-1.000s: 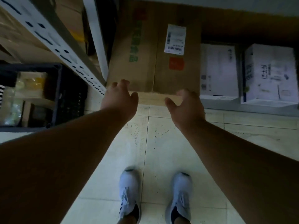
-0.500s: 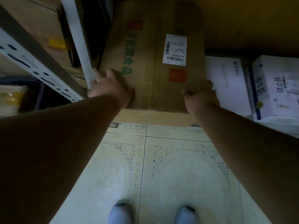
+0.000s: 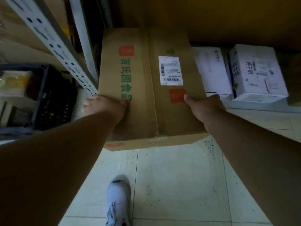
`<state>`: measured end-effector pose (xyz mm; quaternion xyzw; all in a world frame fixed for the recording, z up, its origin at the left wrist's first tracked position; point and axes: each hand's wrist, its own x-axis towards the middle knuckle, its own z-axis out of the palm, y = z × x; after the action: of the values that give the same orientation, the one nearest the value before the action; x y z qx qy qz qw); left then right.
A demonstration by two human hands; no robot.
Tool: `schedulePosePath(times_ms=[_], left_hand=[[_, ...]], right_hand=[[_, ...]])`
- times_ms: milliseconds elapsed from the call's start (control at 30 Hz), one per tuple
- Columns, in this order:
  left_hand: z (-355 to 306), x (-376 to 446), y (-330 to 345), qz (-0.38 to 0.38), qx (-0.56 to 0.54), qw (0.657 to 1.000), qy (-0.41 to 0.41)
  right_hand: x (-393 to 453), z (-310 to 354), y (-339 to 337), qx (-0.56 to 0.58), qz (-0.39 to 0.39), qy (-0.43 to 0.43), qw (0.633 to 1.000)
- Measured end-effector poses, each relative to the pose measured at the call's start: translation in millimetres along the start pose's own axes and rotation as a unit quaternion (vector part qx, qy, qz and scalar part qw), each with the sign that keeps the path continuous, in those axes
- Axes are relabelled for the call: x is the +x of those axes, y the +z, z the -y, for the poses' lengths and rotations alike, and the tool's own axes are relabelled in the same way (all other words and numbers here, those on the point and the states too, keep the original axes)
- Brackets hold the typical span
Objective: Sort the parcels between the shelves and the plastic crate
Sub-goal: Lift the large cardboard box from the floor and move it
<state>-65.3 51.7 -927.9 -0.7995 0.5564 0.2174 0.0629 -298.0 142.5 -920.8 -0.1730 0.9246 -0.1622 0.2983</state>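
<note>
A large brown cardboard box with green characters, red squares and a white shipping label sticks out of the bottom shelf over the tiled floor. My left hand grips its left side, thumb on the top face. My right hand grips its right side near the lower red square. A dark plastic crate stands at the left behind the shelf post, holding several pale packages.
A perforated grey shelf upright slants down at the left, close to my left hand. Two white boxes sit on the bottom shelf right of the brown box. One white shoe stands on the floor below.
Both hands went from hovering in front of the box to gripping its sides. The box has slid out of the shelf toward me, now overhanging the floor.
</note>
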Motion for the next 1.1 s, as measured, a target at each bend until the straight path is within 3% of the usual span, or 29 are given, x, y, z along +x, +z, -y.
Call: schedulePosePath(times_ms=[167,367,700,900,1100], left_hand=[[62.3,-42.9,6.5,0.026,-0.112,0.993,-0.007],[132.8,-102.1,28.2,0.031,-0.106,0.994,0.017],[241.3,-164.5,90.4,0.048,-0.126,0.987,0.085],[300.9,-171.2,164.7,0.057,-0.113,0.99,0.069],[315.1,-156.3,226.0,0.091,-0.09,0.989,0.072]], right_hand=[[-54.3,-57.6,22.5,-0.05,0.024,-0.027,0.998],[-109.4,-123.5,48.0,0.079,0.051,0.041,0.995],[-198.6,-246.8,91.7,0.063,0.005,0.066,0.996],[-206.3,-310.7,149.6,0.03,0.007,0.056,0.998],[-182.8,-356.4,188.0,-0.016,0.013,0.034,0.999]])
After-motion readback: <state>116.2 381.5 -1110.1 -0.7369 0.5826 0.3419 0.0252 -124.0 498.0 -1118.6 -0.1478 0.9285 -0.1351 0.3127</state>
